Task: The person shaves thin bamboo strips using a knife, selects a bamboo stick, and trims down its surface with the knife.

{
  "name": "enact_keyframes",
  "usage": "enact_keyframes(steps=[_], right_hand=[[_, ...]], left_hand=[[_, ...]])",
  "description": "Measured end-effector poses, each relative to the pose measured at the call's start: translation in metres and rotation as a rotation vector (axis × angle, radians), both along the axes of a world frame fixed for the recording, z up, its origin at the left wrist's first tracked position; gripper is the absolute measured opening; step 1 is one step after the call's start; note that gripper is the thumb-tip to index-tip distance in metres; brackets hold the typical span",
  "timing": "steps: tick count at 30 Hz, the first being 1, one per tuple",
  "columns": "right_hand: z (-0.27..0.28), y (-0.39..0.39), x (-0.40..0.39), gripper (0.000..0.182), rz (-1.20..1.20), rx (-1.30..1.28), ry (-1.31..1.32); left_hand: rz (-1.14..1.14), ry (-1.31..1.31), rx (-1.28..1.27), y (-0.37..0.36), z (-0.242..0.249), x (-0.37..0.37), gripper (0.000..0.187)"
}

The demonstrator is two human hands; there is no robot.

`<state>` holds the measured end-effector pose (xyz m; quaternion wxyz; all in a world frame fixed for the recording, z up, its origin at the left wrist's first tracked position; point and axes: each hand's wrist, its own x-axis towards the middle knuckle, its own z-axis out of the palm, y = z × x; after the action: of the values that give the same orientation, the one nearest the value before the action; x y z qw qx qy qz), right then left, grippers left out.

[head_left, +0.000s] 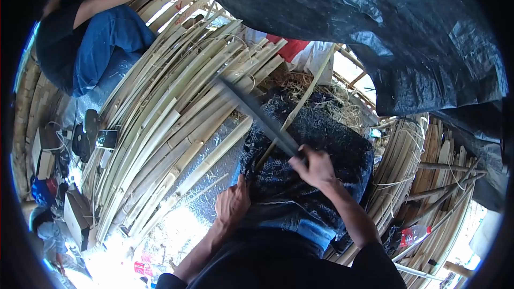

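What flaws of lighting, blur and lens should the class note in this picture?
Head view: glare washes out the floor at lower left; head view: the blade in the right hand looks motion-blurred; head view: wide-angle distortion, with black corners.

Left grip [233, 202]: bare hand, back uppermost, fingers bent, tips toward twelve o'clock; closure unclear.
Left forearm [202, 250]: bare, slanting from seven o'clock toward one.
Right grip [315, 169]: bare hand, fingers curled closed, thumb toward ten o'clock.
Right forearm [350, 213]: bare, reaching from five o'clock toward eleven.
Right sleeve [372, 267]: black fabric.
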<state>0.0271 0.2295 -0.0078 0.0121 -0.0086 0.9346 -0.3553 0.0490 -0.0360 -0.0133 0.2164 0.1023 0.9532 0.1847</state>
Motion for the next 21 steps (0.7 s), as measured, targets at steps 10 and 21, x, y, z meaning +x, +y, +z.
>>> enact_keyframes(steps=[10, 21], right_hand=[[-0.048, 0.069, -0.026, 0.058, -0.005, 0.421, -0.054], [-0.020, 0.020, -0.025, 0.061, 0.301, 0.410, -0.026]], left_hand=[[0.000, 0.036, 0.023, 0.007, 0.010, 0.000, 0.033], [0.004, 0.022, 0.008, 0.001, 0.002, 0.000, 0.036]])
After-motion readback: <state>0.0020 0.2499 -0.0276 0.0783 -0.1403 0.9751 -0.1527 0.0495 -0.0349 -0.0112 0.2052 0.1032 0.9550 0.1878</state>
